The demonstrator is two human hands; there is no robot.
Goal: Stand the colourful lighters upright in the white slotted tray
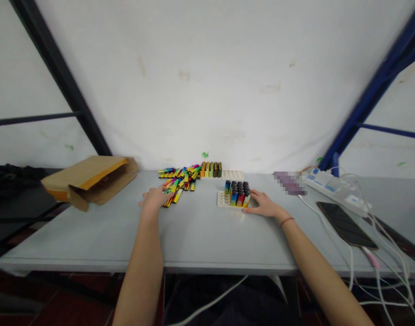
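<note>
— Where was the left hand point(155, 198)?
— Stretched out flat, palm down, at the near edge of the loose pile of coloured lighters point(180, 177) on the table point(193, 231); its grip looked spread, closing on nothing, though it was small in view.
— And the right hand point(264, 204)?
— Forearm angled inward, fingers open, resting against the white tray point(222, 199) of upright lighters point(237, 193).

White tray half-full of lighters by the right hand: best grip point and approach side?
Probably the tray by its bare left end, coming from the left. Upright lighters crowd the right portion, where the right hand already rests against it. The left hand lies on the loose pile.
</note>
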